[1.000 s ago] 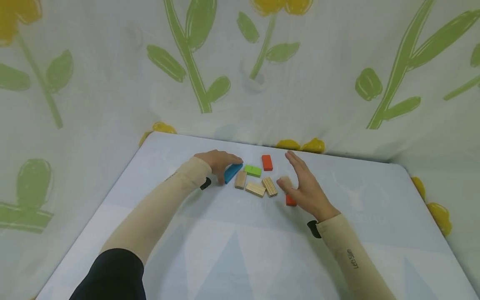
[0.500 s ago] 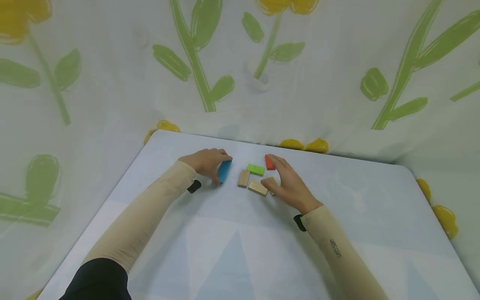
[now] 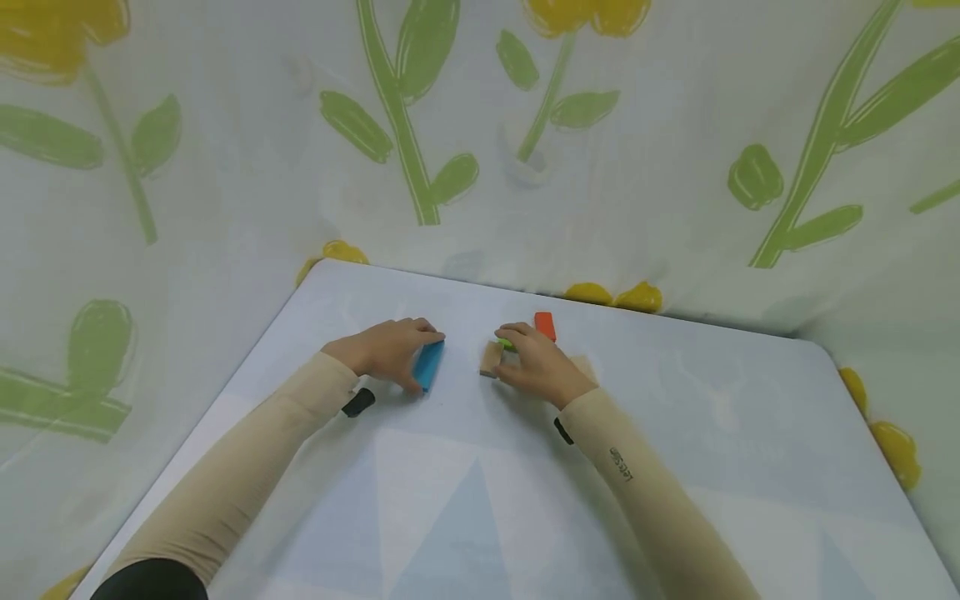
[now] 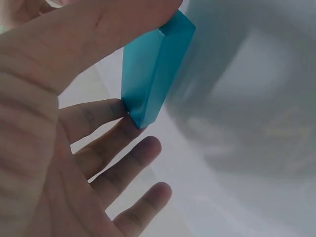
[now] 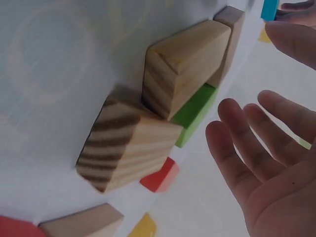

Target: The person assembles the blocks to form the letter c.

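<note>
Head view: a person's two hands work over a white table (image 3: 442,467), well inside its edges.
Blue block: in the left hand (image 3: 386,348), left of the other blocks and apart from them; whether it rests on the table [or is lifted] I cannot tell.
Left grip: the blue block (image 4: 148,74) is pinched end to end, thumb over one end, index and middle fingers at the other; the remaining two fingers reach out free.
Handling: with contact only at the ends, the block could pivot; a light, even squeeze with thumb and fingertips directly opposed should hold it square.
Right hand: spread (image 3: 543,362), holding nothing, thumb and fingertips to either side of the brownish block (image 3: 491,356); contact I cannot tell. A straight approach to that block's sides looks safest.
In the way: the green block (image 5: 195,113) lies just beside the brownish one, close to the right fingers, and the long pale block (image 5: 187,64) crowds it; a sideways sweep could knock them.
Nearby: a striped block (image 5: 128,148) sits by the long pale one, the far red block (image 3: 544,326) behind, a flat pale block (image 5: 84,220) and second red block (image 5: 17,228) off to one side.
Backdrop: a flower-printed cloth (image 3: 637,192) rises behind the table.
</note>
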Motion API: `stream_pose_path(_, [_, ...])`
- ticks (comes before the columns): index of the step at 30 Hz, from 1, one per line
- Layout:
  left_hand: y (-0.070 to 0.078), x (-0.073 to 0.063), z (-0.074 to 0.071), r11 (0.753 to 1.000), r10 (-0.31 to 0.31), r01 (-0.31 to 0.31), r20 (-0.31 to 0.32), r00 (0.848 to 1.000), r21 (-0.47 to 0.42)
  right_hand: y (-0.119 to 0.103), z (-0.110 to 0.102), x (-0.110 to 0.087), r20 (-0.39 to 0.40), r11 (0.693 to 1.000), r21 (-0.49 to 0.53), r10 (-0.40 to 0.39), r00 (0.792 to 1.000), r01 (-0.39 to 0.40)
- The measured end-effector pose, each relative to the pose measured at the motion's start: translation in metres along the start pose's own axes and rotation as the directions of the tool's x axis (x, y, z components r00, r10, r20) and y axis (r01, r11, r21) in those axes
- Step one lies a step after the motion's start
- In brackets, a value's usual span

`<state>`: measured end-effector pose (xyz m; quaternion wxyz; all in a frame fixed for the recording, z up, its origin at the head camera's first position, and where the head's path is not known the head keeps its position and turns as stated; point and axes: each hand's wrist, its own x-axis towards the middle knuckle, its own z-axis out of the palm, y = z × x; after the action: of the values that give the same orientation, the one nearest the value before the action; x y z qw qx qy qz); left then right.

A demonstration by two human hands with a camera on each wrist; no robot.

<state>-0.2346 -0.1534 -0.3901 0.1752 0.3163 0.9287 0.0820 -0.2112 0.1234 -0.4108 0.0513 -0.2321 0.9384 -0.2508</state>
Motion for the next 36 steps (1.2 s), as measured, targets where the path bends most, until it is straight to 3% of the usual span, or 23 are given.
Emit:
stream_pose_path(14, [0.001, -0.01, 0.01, 0.999, -0.041, 0.041, 0.045, 0.998, -0.006, -0.004, 0.013, 0.018, 0.063, 0.995, -0.1, -0.002, 0.998, 0.009])
stream_pose_path(18, [-0.005, -0.015, 0.008, 1.0, -0.005, 0.004, -0.05, 0.999, -0.019, -0.004, 0.015, 0.019, 0.072, 0.993, -0.115, 0.008, 0.997, 0.001])
stream_pose_path(22, [-0.012, -0.021, 0.007, 0.999, 0.044, -0.045, -0.148, 0.988, -0.002, -0.006, 0.016, 0.019, 0.075, 0.994, -0.113, 0.003, 0.997, 0.006])
stream_pose_path(28, [-0.014, -0.021, 0.013, 0.994, 0.104, -0.101, -0.158, 0.982, 0.03, -0.012, 0.018, 0.018, 0.109, 0.989, -0.136, -0.035, 0.993, 0.05])
stream_pose_path(36, [-0.006, -0.022, 0.009, 0.989, 0.127, -0.111, -0.188, 0.974, 0.096, -0.015, 0.018, 0.019, 0.139, 0.989, -0.125, -0.066, 0.988, 0.084])
